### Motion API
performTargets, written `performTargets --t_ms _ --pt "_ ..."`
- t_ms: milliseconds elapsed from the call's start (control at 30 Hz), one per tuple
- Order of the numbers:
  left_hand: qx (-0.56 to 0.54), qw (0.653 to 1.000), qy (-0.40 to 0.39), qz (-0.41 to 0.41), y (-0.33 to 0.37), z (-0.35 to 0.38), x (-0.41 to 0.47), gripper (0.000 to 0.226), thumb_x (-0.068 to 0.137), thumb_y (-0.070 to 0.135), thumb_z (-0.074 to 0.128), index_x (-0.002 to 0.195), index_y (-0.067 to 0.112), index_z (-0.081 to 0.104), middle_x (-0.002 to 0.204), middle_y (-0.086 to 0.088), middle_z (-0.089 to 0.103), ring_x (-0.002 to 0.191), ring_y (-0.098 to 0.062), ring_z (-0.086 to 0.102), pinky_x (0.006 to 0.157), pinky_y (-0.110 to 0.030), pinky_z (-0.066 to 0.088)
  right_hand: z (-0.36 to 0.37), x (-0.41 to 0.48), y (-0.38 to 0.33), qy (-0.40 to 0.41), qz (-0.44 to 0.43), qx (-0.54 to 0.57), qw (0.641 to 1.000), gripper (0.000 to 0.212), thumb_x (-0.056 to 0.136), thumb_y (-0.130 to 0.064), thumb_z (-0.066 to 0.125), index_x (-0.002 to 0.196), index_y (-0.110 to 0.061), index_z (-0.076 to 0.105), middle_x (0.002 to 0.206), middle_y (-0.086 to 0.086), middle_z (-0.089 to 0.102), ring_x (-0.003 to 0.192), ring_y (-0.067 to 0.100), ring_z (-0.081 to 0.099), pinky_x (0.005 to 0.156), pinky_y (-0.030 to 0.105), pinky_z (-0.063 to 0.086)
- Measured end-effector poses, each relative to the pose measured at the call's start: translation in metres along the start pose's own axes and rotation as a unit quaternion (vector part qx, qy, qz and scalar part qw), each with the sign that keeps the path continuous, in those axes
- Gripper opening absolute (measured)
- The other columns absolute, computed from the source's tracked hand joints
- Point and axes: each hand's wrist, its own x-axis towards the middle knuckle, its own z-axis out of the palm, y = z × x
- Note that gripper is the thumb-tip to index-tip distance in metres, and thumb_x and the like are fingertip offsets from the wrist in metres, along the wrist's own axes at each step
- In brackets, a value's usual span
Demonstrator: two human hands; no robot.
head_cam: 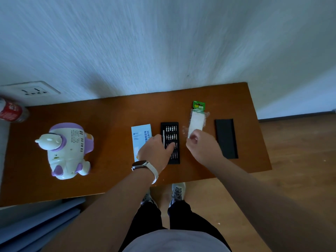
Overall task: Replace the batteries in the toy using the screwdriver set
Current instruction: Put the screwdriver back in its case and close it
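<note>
Brown wood worktop (112, 124) against a pale wall. At its 9 o'clock end, white-and-purple toy (67, 150) lying well apart from both hands. Mid-worktop, black bit tray (176, 160) uncovered, with box (139, 138) just at its 9 o'clock and black lid (226, 138) off at its 3 o'clock. Over the tray, left hand (156, 150) with watch (141, 164) on the wrist, loosely spread, fingertips (172, 145) on the bits, gripping nothing visible. At the tray's 2 o'clock, right hand (201, 146) pinching the near end of the battery pack (197, 120)
</note>
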Motion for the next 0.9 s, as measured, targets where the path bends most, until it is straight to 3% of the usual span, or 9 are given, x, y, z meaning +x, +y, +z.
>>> performTargets --t_ms 133,267,400,600,767,900 --pt "0.061 0.998 -0.023 -0.013 0.016 -0.004 0.005 0.057 0.088 0.071 0.049 0.112 0.019 0.051 0.106 -0.002 0.06 0.094 -0.025 0.063 0.074 -0.038 0.054 -0.024 -0.008 0.035 0.048 0.03 -0.047 0.997 0.014 0.093 -0.032 0.052 0.087 -0.02 0.057 0.084 -0.003 0.055 0.073 0.012 0.055 0.067 0.034 0.053" --pt "0.124 0.991 -0.037 -0.03 0.029 -0.005 0.009 0.069 0.084 0.076 0.05 0.119 0.016 0.049 0.116 -0.003 0.057 0.1 -0.025 0.062 0.068 -0.035 0.044 -0.04 -0.013 0.069 0.093 0.074 -0.055 0.991 0.014 0.094 -0.034 0.054 0.101 -0.022 0.055 0.098 -0.004 0.052 0.079 0.012 0.053 0.069 0.032 0.052" --pt "0.129 0.99 -0.042 -0.043 0.036 -0.003 0.013 0.068 0.083 0.072 0.058 0.119 0.015 0.047 0.118 -0.004 0.056 0.103 -0.026 0.062 0.069 -0.036 0.044 -0.045 -0.015 0.092 0.096 0.13 -0.053 0.985 0.042 0.09 -0.047 0.058 0.121 -0.021 0.048 0.114 0.0 0.049 0.103 0.019 0.052 0.083 0.038 0.054" --pt "0.107 0.992 -0.04 -0.061 0.037 -0.002 0.015 0.068 0.079 0.07 0.064 0.114 0.014 0.048 0.115 -0.006 0.059 0.103 -0.027 0.063 0.074 -0.038 0.05 -0.045 -0.014 0.101 0.072 0.166 -0.05 0.982 0.07 0.08 -0.062 0.066 0.128 -0.017 0.041 0.118 0.004 0.048 0.112 0.025 0.05 0.087 0.042 0.053" --pt "0.084 0.993 -0.044 -0.068 0.041 -0.002 0.016 0.068 0.077 0.067 0.07 0.113 0.014 0.049 0.115 -0.007 0.055 0.104 -0.028 0.061 0.078 -0.041 0.053 -0.046 -0.01 0.095 0.053 0.179 -0.066 0.98 0.064 0.08 -0.055 0.066 0.124 -0.015 0.041 0.119 0.006 0.049 0.112 0.027 0.051 0.084 0.042 0.053" --pt "0.034 0.997 -0.045 -0.057 0.042 0.001 0.015 0.056 0.081 0.056 0.072 0.109 0.014 0.049 0.112 -0.007 0.057 0.1 -0.028 0.061 0.077 -0.041 0.053 -0.046 -0.008 0.094 0.034 0.185 -0.035 0.981 0.05 0.084 -0.044 0.065 0.117 -0.019 0.037 0.109 0.006 0.054 0.1 0.028 0.058 0.074 0.04 0.055"
